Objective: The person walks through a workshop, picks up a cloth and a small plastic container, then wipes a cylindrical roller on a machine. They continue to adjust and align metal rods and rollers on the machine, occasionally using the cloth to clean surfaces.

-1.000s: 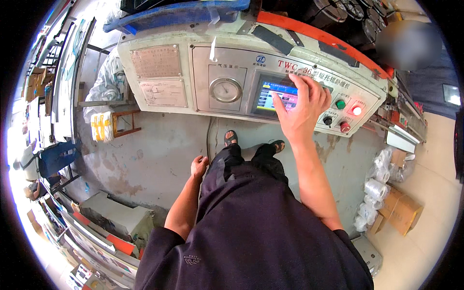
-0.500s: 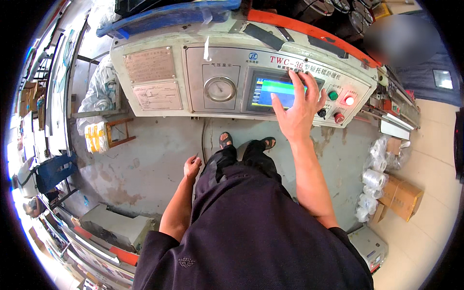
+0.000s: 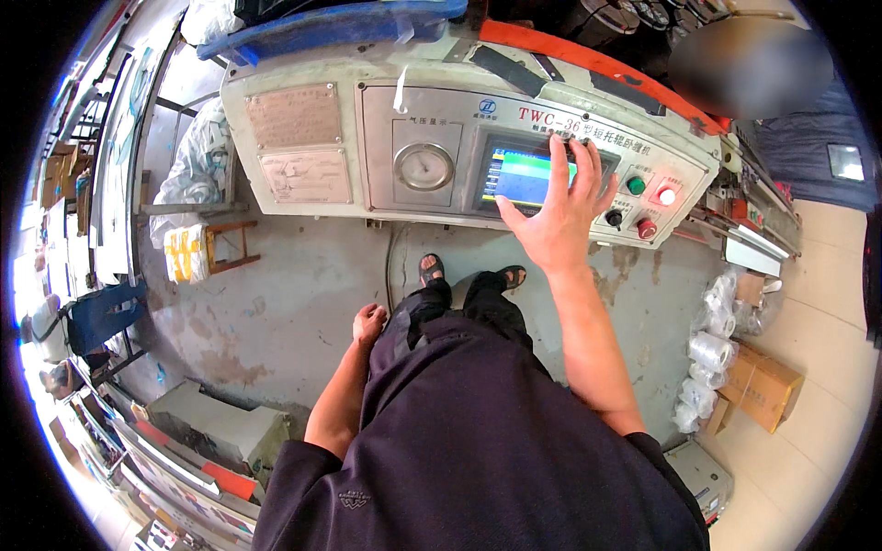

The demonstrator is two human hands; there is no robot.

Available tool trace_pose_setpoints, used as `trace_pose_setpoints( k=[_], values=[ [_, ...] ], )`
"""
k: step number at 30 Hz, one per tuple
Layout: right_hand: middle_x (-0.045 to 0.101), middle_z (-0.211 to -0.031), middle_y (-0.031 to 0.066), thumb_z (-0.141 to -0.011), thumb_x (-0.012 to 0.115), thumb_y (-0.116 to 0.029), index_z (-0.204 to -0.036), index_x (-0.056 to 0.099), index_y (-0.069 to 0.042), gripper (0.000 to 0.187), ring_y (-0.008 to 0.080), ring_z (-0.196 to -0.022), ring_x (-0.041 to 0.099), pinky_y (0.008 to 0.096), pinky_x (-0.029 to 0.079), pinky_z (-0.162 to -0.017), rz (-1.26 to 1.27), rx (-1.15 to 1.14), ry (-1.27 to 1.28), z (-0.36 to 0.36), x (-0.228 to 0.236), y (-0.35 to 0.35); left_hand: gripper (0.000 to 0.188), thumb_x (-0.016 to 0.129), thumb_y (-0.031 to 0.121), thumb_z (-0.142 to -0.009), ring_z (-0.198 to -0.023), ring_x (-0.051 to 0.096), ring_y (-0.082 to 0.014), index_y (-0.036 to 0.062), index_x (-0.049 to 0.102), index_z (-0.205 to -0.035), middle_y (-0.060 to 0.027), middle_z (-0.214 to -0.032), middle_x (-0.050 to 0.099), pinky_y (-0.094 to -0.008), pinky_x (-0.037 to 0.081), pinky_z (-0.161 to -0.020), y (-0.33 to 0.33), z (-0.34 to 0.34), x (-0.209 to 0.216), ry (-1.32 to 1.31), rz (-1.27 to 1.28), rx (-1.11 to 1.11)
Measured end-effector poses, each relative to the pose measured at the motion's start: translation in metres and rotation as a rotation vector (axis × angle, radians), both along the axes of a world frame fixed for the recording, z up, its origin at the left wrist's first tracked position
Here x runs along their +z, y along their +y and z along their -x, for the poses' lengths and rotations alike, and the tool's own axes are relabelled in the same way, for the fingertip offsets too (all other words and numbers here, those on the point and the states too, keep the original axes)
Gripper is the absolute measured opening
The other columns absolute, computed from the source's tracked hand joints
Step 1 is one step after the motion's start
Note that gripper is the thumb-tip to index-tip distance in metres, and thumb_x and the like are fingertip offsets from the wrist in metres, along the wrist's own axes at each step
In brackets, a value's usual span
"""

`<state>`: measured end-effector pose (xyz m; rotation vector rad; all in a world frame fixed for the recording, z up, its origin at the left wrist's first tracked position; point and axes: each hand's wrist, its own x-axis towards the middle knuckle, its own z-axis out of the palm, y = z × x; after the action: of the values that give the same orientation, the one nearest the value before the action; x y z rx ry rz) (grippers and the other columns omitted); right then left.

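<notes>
My right hand is open over the touch screen of a machine's control panel. Its fingers are spread across the screen's right side, with the tips by the upper frame. The thumb reaches out to the screen's lower left; whether it presses the glass I cannot tell. Right of this hand sit a green button, a lit button, a black knob and a red button. Down beside my left thigh, my left hand is closed, its fingers curled; anything inside is hidden.
A round pressure gauge is set left of the screen. On the right floor lie a cardboard box and plastic-wrapped rolls. A taped bundle stands left, a grey cabinet behind me on the left. Another person is at the upper right.
My right thumb has moved left and down toward the screen's lower left corner. The display has changed to a larger light blue area. My left hand is slightly lower.
</notes>
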<state>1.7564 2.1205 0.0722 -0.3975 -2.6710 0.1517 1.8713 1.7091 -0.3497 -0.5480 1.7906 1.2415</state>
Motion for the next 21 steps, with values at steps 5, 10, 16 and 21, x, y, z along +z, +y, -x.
trace_pose_setpoints(
  k=[5,10,16,21],
  values=[
    [0.044,-0.158,0.0088,-0.073,0.094,-0.042,-0.162,0.047,-0.020,0.103,0.0350,-0.158,0.033,0.0753,0.013,-0.124,0.021,-0.010,-0.034,-0.004,0.008,0.007,0.062,0.074,0.034,-0.101,-0.097,0.079,-0.0218,-0.0064,0.061,-0.146,-0.0153,-0.114,0.080,-0.0334,0.061,-0.079,0.002,0.009,0.005,-0.003,-0.037,0.025],
    [0.044,-0.165,0.0054,-0.078,0.089,-0.038,-0.162,0.047,-0.020,0.096,0.0362,-0.160,0.032,0.0727,0.012,-0.125,0.000,-0.073,-0.056,-0.034,0.020,0.055,0.063,0.074,0.033,-0.100,-0.090,0.076,-0.0191,-0.0061,0.061,-0.147,-0.0140,-0.112,0.079,-0.0322,0.059,-0.077,0.005,0.012,-0.003,-0.003,-0.027,0.081],
    [0.045,-0.164,0.0067,-0.079,0.090,-0.041,-0.163,0.046,-0.015,0.099,0.0364,-0.159,0.033,0.0699,0.009,-0.127,-0.013,-0.018,-0.077,-0.047,0.022,0.080,0.028,0.068,0.030,-0.101,-0.074,0.065,-0.0112,0.0037,0.070,-0.092,-0.0024,-0.083,0.071,-0.0294,0.050,-0.062,0.033,0.021,0.040,0.071,0.037,-0.006],
    [0.046,-0.163,0.0073,-0.075,0.093,-0.047,-0.160,0.047,-0.012,0.103,0.0357,-0.158,0.035,0.0698,0.009,-0.127,-0.044,-0.057,-0.046,-0.040,0.010,0.074,0.029,0.070,0.031,-0.100,-0.076,0.066,-0.0119,0.0024,0.073,-0.099,-0.0029,-0.086,0.072,-0.0298,0.052,-0.065,0.046,0.019,0.049,0.081,0.075,-0.048]
  ],
)
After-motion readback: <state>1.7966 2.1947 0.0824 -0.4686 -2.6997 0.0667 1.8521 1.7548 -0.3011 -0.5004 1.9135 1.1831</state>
